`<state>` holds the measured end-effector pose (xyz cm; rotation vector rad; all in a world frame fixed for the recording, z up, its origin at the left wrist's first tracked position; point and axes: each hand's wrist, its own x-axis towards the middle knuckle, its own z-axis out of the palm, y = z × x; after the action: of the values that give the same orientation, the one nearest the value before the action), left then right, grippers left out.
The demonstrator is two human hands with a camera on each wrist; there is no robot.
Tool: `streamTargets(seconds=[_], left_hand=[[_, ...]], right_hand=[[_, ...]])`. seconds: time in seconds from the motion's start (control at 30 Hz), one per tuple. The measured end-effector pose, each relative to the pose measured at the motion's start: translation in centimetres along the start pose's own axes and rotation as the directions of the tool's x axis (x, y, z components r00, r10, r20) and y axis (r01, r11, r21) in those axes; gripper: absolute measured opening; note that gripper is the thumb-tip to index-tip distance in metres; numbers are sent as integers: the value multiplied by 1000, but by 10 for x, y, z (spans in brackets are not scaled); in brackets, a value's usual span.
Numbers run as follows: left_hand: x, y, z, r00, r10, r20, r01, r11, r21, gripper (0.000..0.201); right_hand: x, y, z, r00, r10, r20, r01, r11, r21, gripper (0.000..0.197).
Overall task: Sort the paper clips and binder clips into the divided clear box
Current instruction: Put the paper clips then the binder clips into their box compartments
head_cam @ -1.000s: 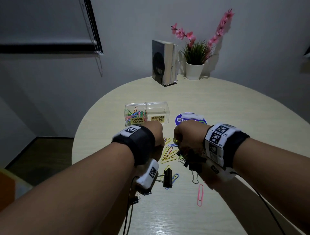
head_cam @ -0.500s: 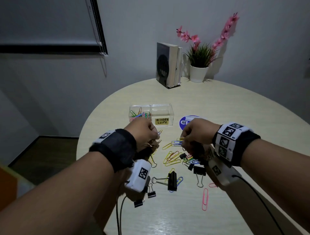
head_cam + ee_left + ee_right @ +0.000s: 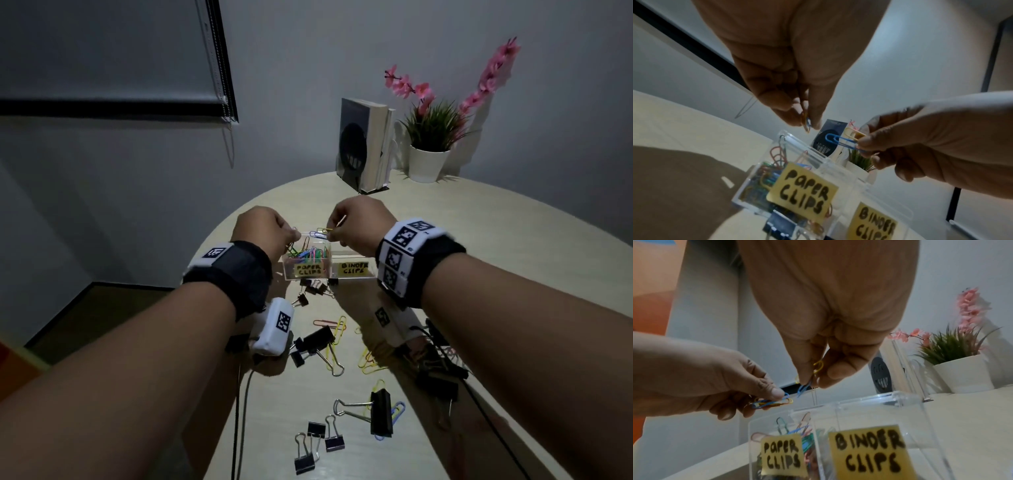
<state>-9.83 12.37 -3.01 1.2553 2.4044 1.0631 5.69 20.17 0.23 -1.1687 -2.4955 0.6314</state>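
Above the clear box (image 3: 329, 270) we see both hands pinching paper clips: the left hand (image 3: 262, 228) grips a small bunch (image 3: 772, 402) between thumb and fingers, and the right hand (image 3: 359, 222) pinches a blue and a yellow clip (image 3: 840, 140). The left compartment, labelled for paper clips, already holds a colourful heap (image 3: 310, 253). Black binder clips (image 3: 381, 413) lie scattered with loose paper clips on the round table (image 3: 513, 240), nearer us than the box.
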Motion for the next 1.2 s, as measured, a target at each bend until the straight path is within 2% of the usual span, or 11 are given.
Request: streamTargets(seconds=[0.13, 0.27, 0.33, 0.43, 0.57, 0.73, 0.83, 0.93, 1.0, 1.07, 1.2], left_hand=[[6, -6, 4, 998, -11, 58, 9, 999, 31, 22], [-18, 3, -4, 990, 139, 7, -139, 984, 114, 15], [-44, 12, -3, 965, 221, 138, -248, 942, 226, 9], [-79, 17, 7, 883, 229, 410, -401, 821, 407, 10], [-89, 16, 17, 806, 155, 571, -445, 795, 412, 17], [-87, 16, 21, 785, 132, 605, -447, 797, 407, 17], [-86, 16, 21, 795, 110, 596, -428, 799, 423, 19], [-86, 16, 16, 832, 148, 535, -406, 820, 404, 13], [-83, 19, 13, 850, 172, 498, -355, 885, 300, 3], [-81, 25, 15, 840, 165, 516, -316, 923, 219, 9], [-91, 33, 35, 821, 104, 561, -367, 850, 379, 20]], right_hand=[[6, -5, 15, 998, -27, 63, 28, 1000, -12, 19], [-13, 7, 0, 999, -46, 6, 46, 999, 8, 16], [-33, 18, -9, 994, -41, 105, 45, 998, -37, 11], [-70, 29, -12, 942, -23, 334, 95, 975, -201, 10], [-97, 39, -4, 918, 14, 395, 119, 943, -310, 15], [-91, 48, 7, 892, 78, 445, 76, 945, -318, 11], [-94, 50, 5, 889, 63, 454, 89, 948, -307, 13], [-97, 52, -5, 933, 21, 359, 94, 949, -300, 7], [-99, 53, -13, 949, -15, 316, 107, 955, -276, 16], [-103, 49, -16, 915, -47, 400, 144, 966, -216, 27], [-110, 43, -7, 833, -58, 550, 275, 906, -322, 34]])
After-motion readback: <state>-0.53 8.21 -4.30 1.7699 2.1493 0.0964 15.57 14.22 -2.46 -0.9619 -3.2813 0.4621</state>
